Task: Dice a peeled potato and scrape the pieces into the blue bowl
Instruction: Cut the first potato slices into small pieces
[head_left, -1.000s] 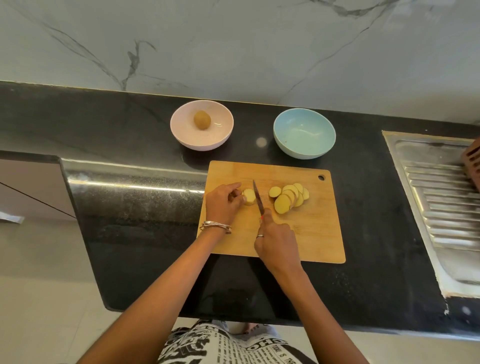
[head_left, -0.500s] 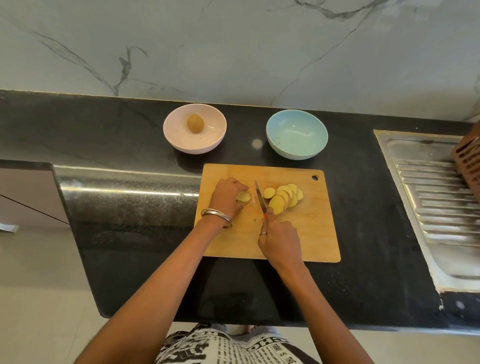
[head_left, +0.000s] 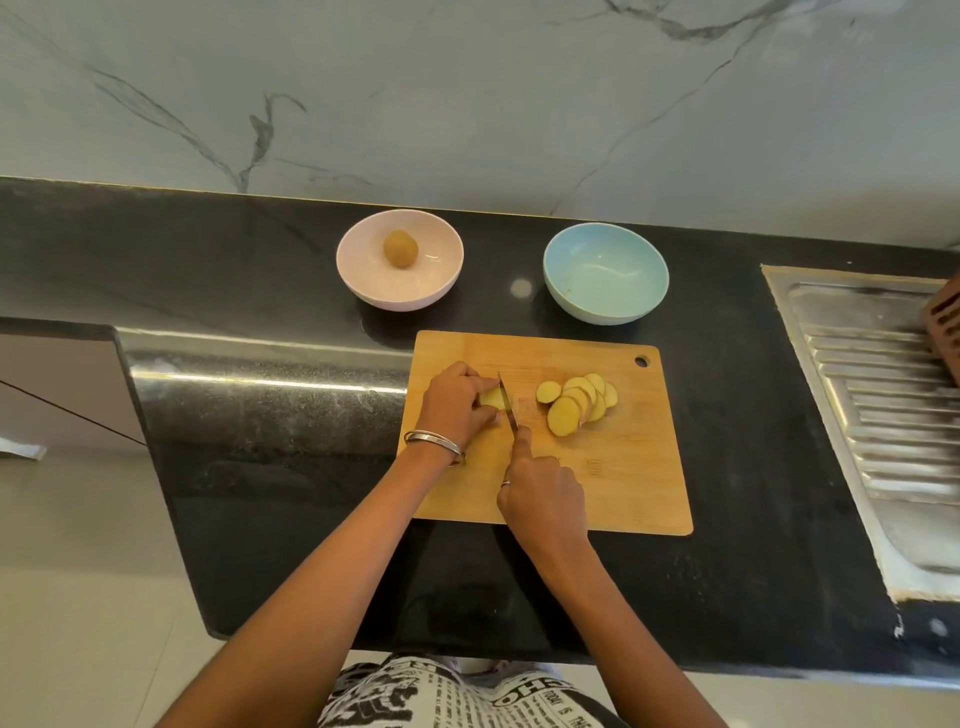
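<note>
My left hand (head_left: 453, 402) is curled round the stubby end of the pale peeled potato (head_left: 491, 399), pinning it on the rectangular bamboo cutting board (head_left: 623, 467). My right hand (head_left: 543, 493) is wrapped tight round the handle of a small thin-bladed kitchen knife (head_left: 508, 402), index finger laid along the top, blade right against the cut face of the potato. The round yellow slices (head_left: 576, 402) sit fanned out in an overlapping pile to the right of the blade, near the board's middle. The round light-blue bowl (head_left: 605, 273) is just behind the board on the black stone counter (head_left: 260, 270), next to a round pink bowl (head_left: 399, 260) with a small brown unpeeled potato (head_left: 400, 249) in it.
</note>
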